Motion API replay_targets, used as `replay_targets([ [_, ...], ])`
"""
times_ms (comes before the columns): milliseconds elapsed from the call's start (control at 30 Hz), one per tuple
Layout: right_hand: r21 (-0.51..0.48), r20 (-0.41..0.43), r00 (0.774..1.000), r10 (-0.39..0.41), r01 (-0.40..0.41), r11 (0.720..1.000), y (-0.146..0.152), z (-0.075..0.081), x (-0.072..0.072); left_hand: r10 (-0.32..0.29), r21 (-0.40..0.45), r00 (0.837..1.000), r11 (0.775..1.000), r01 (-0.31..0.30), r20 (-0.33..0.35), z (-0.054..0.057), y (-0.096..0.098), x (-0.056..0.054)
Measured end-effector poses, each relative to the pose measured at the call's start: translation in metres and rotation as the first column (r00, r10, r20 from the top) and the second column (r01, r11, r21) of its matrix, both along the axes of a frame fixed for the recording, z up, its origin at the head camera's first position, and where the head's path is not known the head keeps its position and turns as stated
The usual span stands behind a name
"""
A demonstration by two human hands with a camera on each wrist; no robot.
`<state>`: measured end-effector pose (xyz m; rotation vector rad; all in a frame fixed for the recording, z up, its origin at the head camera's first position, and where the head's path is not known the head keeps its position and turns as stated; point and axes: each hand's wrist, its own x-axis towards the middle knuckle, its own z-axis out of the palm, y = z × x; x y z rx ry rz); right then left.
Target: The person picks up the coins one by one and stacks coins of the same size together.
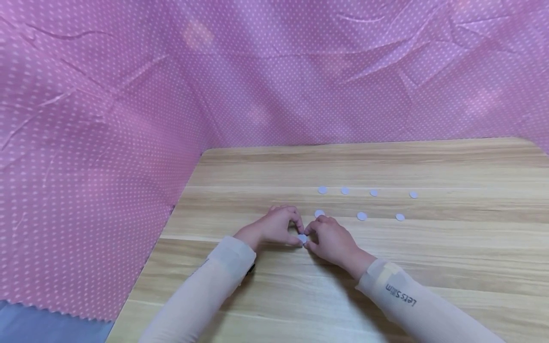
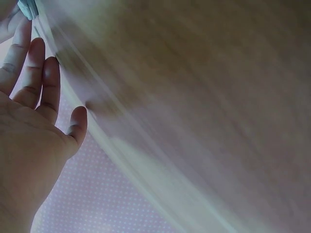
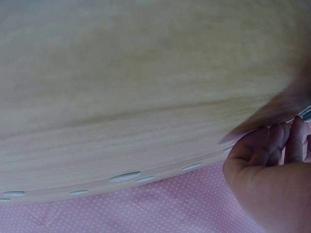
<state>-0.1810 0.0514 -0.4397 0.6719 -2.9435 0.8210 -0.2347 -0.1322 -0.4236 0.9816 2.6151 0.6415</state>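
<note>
Between my two hands is a small pale round disc (image 1: pixel 302 238), close over the wooden table. My left hand (image 1: pixel 279 226) pinches it from the left with thumb and index fingertip. From the other side my right hand (image 1: pixel 332 240) pinches the same disc, its fingertips almost meeting those of the left. In the left wrist view the disc's edge (image 2: pixel 29 8) looks thick and layered at the top corner, and the other fingers (image 2: pixel 50 87) extend beside it. The right wrist view shows only part of the disc (image 3: pixel 307 114), at the frame's border.
Beyond the hands, several like discs (image 1: pixel 374 193) lie spaced in a back row. Three more form a nearer row, one (image 1: pixel 319 214) partly behind my right hand and another (image 1: pixel 362 216) further right. Pink dotted cloth (image 1: pixel 300 95) hangs behind and left of the wooden table (image 1: pixel 240 171).
</note>
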Motion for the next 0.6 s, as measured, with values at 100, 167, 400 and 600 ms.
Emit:
replay_targets([
  [100, -0.004, 0.001, 1.0, 0.002, -0.002, 1.0, 0.0008, 0.0004, 0.0003, 0.003, -0.001, 1.0, 1.0, -0.003, 0.003, 0.0011, 0.0003, 0.0004],
  [167, -0.005, 0.002, 1.0, 0.006, -0.006, 1.0, 0.0013, 0.0009, 0.0005, 0.003, -0.003, 1.0, 1.0, -0.003, 0.005, 0.0015, 0.0004, 0.0003],
  [400, -0.009, 0.015, 1.0, 0.011, -0.011, 1.0, 0.0029, 0.0024, 0.0002, 0.007, 0.004, 1.0, 1.0, -0.007, 0.023, 0.0011, -0.0008, 0.0005],
  [600, -0.009, 0.006, 1.0, 0.023, -0.023, 1.0, 0.0071, 0.0042, 0.0005, 0.037, -0.006, 0.998, 0.999, -0.037, 0.056, 0.0012, -0.0016, 0.0015],
])
